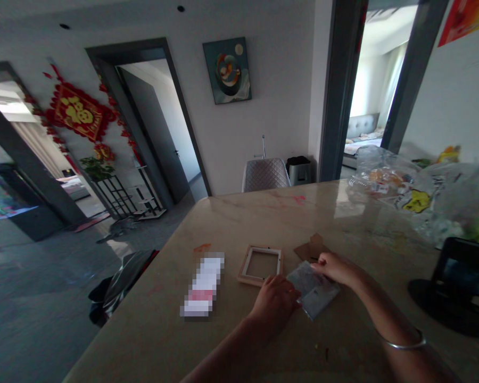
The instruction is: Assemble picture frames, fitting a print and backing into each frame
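Observation:
A clear, crinkled plastic sleeve (319,299) lies at an angle on the table, close to me. My right hand (333,267) pinches its upper edge between thumb and fingers. At its left edge, the curled fingers of my left hand (276,299) grip the plastic; the fingertips are partly hidden. Just beyond my left hand rests a light wooden picture frame (244,271), with an open middle and a white inner rim. Behind the sleeve is a brown backing board (306,250) with a raised flap, partly covered by the sleeve and my right hand.
A blurred-out white and pink paper strip (201,287) lies left of the frame. On the right stand a dark screen on a round base (453,308) and several clear plastic bags (403,186) with contents. Across the table is a quilted chair (266,174). The table's left edge drops to the floor.

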A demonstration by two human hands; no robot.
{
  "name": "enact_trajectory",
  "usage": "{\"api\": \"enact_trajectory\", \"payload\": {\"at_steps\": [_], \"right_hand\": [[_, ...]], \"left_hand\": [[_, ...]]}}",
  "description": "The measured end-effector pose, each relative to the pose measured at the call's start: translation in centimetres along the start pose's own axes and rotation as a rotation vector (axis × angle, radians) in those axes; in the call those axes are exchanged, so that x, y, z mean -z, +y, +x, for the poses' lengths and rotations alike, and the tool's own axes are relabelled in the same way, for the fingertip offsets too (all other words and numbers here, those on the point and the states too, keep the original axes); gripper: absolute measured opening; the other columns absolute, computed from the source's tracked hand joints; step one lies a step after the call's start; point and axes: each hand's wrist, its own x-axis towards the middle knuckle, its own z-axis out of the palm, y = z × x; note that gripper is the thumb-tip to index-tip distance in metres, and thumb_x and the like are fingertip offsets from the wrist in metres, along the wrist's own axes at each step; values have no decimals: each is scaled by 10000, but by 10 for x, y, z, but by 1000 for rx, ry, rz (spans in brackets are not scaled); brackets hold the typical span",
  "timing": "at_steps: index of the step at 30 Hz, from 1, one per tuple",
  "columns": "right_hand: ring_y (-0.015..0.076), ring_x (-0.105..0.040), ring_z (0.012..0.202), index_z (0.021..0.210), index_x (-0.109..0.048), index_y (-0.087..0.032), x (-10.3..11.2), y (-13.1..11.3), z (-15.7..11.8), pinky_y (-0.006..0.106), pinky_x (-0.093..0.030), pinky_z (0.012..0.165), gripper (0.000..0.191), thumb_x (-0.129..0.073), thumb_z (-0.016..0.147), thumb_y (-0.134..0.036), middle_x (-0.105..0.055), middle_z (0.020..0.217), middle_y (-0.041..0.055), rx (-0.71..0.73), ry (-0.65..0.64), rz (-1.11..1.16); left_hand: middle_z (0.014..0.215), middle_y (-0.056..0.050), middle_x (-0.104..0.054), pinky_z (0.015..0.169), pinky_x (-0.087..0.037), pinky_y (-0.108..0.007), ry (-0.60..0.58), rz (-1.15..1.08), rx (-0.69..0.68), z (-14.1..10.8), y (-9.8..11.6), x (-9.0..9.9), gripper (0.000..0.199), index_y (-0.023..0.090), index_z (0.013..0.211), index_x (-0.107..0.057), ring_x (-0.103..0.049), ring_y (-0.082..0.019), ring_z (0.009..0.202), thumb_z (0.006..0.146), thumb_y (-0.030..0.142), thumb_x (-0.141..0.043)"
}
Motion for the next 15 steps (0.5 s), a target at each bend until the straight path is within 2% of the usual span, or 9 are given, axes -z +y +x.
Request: {"api": "enact_trajectory", "payload": {"at_steps": [5,10,13,15], "right_hand": [[106,-475,477,597,-544,-148,-1,-8,-3,210,-298,452,333,-497,725,-452,-533,499,0,-19,-63,170],[131,-526,557,709,-618,-147,-4,-13,-2,218,-368,518,380,-530,677,-515,-612,597,8,135,-123,396],[161,-558,629,801,-632,-140,4,-17,-2,238,-400,569,424,-501,685,-526,-639,671,19,154,-91,453],[179,-571,687,851,-626,-133,14,-17,-2,251,-412,608,451,-477,695,-529,-647,732,32,145,-10,477]], "left_hand": [[788,-62,-635,730,-368,-291,36,-40,7,0,-7,-4,203,188,774,-649,-536,-172,819,786,340,-514],[802,-61,-649,724,-376,-304,57,-90,19,0,-5,6,202,192,805,-650,-546,-185,798,766,355,-538],[847,-57,-653,750,-387,-300,138,-156,57,0,-3,18,187,194,846,-643,-548,-173,811,790,309,-506],[901,-56,-648,770,-391,-297,207,-201,114,0,-4,24,204,203,890,-640,-544,-166,833,806,291,-475]]}}
